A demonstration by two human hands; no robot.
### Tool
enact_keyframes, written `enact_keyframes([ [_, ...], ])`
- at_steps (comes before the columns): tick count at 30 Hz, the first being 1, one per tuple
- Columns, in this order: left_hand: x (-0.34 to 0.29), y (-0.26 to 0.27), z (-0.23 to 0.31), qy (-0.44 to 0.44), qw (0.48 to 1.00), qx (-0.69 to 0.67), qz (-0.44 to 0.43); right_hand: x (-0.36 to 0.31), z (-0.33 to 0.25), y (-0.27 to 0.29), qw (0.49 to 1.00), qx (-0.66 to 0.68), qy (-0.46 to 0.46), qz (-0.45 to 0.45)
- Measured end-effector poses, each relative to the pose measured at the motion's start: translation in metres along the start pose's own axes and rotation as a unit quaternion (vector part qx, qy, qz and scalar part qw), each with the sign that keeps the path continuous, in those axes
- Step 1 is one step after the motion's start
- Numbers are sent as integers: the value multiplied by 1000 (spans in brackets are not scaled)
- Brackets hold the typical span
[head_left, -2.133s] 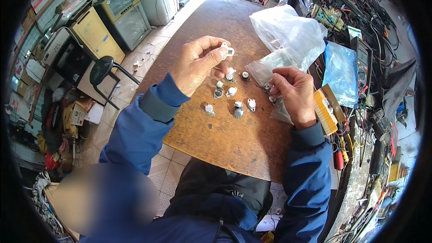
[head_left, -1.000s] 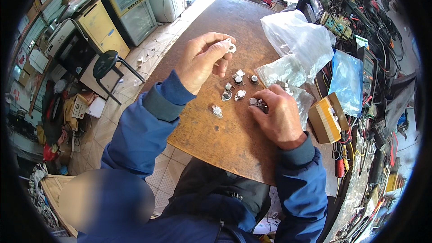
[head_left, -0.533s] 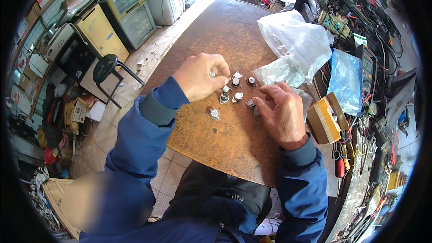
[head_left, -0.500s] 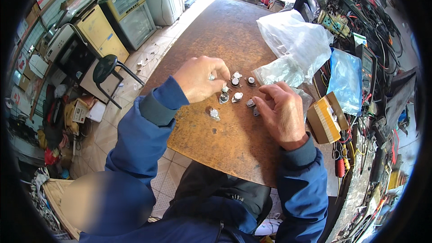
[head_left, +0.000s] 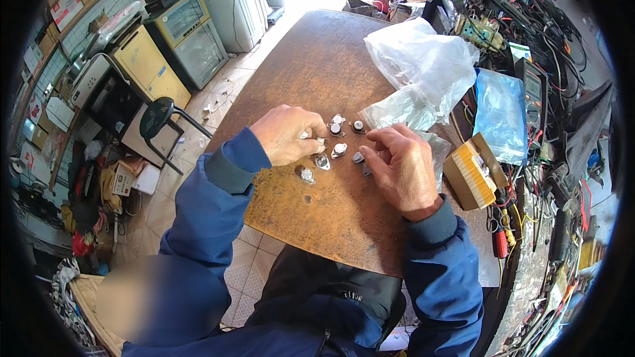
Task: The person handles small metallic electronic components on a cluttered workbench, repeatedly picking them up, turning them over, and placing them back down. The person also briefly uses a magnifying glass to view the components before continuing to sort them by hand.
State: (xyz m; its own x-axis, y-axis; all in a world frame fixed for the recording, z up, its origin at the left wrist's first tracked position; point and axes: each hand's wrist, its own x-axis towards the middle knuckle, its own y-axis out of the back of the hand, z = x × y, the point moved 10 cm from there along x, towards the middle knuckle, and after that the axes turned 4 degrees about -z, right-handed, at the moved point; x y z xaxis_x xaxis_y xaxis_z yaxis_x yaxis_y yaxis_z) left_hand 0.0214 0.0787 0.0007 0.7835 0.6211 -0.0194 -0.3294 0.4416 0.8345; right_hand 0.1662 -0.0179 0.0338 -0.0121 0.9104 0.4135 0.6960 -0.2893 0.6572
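- Left hand: pinches a pale flanged part, toward the left edge of the bench.
- Right hand: curls over two loose parts; grip cannot be told.
- Progress: several metal discs lie toward the near edge; apparently only the pinched part remains aloft.
- Change: raised a second ago, the left hand is now lowered beside the discs.

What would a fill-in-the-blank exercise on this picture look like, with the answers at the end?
The cardboard box lies on the ____ side of the right hand.
The stool stands on the ____ side of the left hand.
The plastic bag farthest to the right is tinted ____.
Beneath the small flanged components is a table coloured ____.
Missing words: right; left; blue; brown.
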Motion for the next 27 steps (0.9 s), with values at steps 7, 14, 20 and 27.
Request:
enact_keyframes([
  [7, 4, 14, 37, 16, 980, -196, 0, 3, 34, -3, 952, 289, -102, 18],
  [14, 34, 51, 153, -188, 967, -10, 174, 7, 48, 32, 848, 515, -92, 80],
  [20, 52, 26, 174, -258, 933, -2, 251, -14, 65, 57, 807, 568, -119, 111],
  [27, 55, 8, 168, -250, 925, 4, 286, -17, 73, 44, 797, 588, -118, 70],
])
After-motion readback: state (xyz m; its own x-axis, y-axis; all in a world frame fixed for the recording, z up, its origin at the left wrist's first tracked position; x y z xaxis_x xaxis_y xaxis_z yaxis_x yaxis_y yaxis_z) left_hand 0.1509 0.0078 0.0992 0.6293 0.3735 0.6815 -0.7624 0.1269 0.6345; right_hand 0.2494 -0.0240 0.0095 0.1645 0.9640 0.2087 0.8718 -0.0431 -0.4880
